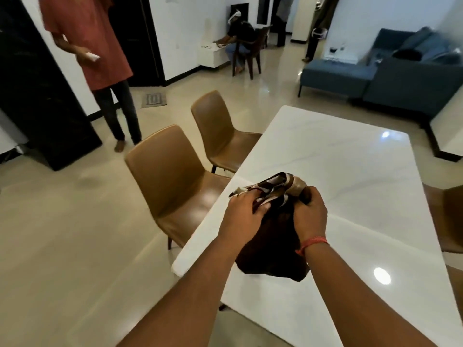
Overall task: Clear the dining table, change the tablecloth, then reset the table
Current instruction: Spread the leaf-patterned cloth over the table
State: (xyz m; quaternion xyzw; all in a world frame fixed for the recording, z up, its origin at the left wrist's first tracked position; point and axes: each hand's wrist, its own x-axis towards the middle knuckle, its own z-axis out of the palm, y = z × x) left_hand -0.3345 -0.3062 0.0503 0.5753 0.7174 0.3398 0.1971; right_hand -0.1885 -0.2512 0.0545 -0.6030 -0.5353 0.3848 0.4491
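A bundled dark brown tablecloth (274,249) with beige and white patterned edges hangs above the near left part of the bare white marble dining table (345,171). My left hand (244,214) grips the bundle on its left side, fingers curled into the folds. My right hand (310,212), with an orange thread at the wrist, grips the top right of the bundle. The lower part of the cloth droops down onto the tabletop.
Two tan chairs (172,176) (220,131) stand along the table's left side, another brown chair (448,221) at the right. A person in a red shirt (100,46) stands at far left by a black cabinet (37,91). A blue sofa (400,71) sits far right.
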